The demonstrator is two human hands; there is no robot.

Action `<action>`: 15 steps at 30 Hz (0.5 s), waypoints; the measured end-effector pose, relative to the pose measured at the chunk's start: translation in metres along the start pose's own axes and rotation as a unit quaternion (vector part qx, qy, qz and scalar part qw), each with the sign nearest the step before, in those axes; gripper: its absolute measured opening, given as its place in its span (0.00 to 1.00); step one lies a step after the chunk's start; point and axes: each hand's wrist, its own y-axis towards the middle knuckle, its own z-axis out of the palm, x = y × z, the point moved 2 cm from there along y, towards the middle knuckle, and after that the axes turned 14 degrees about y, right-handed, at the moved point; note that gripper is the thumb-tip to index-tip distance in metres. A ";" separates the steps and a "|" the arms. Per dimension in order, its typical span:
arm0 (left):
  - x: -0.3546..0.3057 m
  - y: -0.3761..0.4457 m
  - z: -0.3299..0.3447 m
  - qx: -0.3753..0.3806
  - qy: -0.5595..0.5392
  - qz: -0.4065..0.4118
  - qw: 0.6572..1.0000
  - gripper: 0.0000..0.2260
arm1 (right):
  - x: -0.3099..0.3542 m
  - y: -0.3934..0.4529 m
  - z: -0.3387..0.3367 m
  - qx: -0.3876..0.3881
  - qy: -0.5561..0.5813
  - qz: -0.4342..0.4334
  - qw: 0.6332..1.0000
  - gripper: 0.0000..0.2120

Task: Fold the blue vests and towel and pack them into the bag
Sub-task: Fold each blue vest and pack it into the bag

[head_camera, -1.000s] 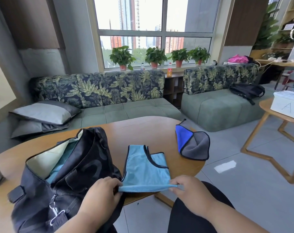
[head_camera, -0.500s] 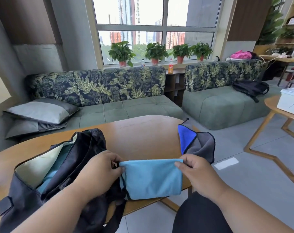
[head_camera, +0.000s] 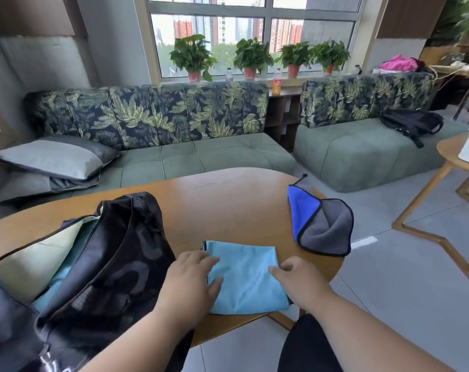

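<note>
Folded blue vest [head_camera: 248, 277] lying flat at lower centre of the frame, near the front edge of the wooden surface [head_camera: 228, 205], reduced to a compact rectangle. Left hand [head_camera: 191, 280] resting on its left edge, fingers spread and fairly straight, pressing rather than gripping. Right hand [head_camera: 297, 280] at its right edge, fingers loosely bent, touching the cloth; no clear pinch visible. Both hands apart, one either side of the vest.

Judged from this: fold on this vest looking finished or nearly so, smoothing only; packing it not yet done. Black bag [head_camera: 93, 264] lying open at lower left, touching the left hand's side of the vest, with light-blue fabric [head_camera: 55, 280] already showing inside against the pale lining, probably a vest packed, though not certain. Towel [head_camera: 321, 224], blue and grey with dark trim, lying loosely doubled at right of centre near the surface's right edge, well apart from the vest, seemingly not yet folded properly or packed.

Remaining, by this reading: vest into bag, then towel folded and packed.

Further out: green sofa [head_camera: 201, 162] with leaf-print back across the middle, grey pillows [head_camera: 51, 162] at left, potted plants [head_camera: 252, 56] on the window sill at top, a black backpack [head_camera: 413, 124] on the right sofa block, a second wooden table at far right. Nothing between vest and bag mouth; the bag's slumped flap perhaps narrowing the opening.
</note>
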 end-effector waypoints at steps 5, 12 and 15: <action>-0.005 -0.018 0.034 0.170 0.052 0.034 0.983 0.42 | 0.008 -0.014 0.002 0.005 -0.115 0.013 0.993 0.22; -0.007 -0.026 0.045 0.155 0.053 0.031 0.986 0.46 | 0.005 -0.019 0.013 0.060 -0.071 0.038 0.995 0.19; -0.003 -0.026 0.048 0.143 0.048 0.020 0.988 0.36 | 0.006 -0.020 0.013 0.075 -0.006 0.038 0.996 0.16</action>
